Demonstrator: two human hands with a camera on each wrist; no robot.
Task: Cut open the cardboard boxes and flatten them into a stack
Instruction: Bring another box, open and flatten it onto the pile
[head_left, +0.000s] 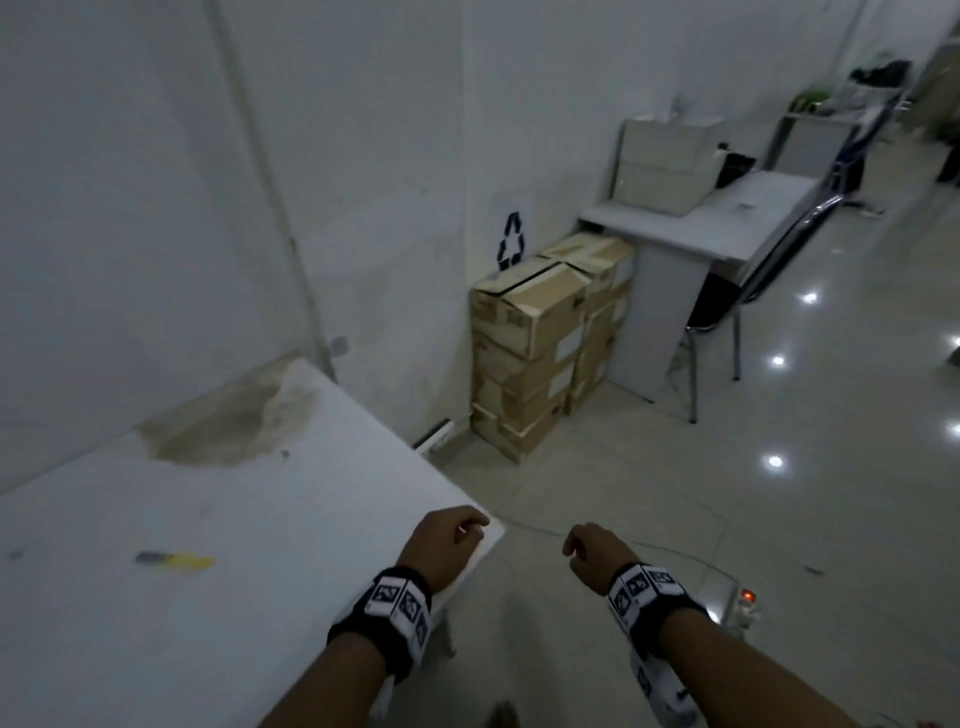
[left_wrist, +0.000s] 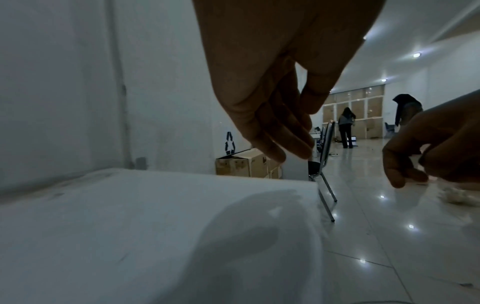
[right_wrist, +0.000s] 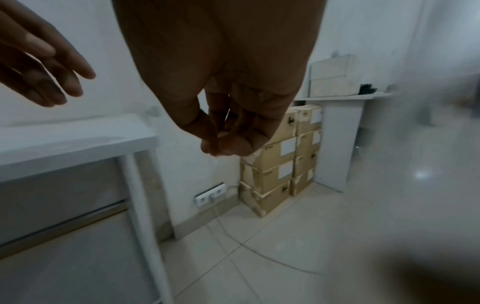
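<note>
Both forearms reach up from the bottom edge of the head view, and neither hand holds anything: the left hand (head_left: 448, 540) hovers over the near corner of the white table (head_left: 218, 519) with fingers loosely curled, while the right hand (head_left: 589, 551) hangs over the floor just beside it, fingers drooping together around nothing. Stacked cardboard boxes (head_left: 535, 343) stand at centre frame, well beyond both hands and slightly right of them, in two upright columns against the wall, so the right hand looks a little nearer. A yellow-handled cutter (head_left: 174, 559) lies on the table at lower left, pointing left to right, closest to the left hand
</note>
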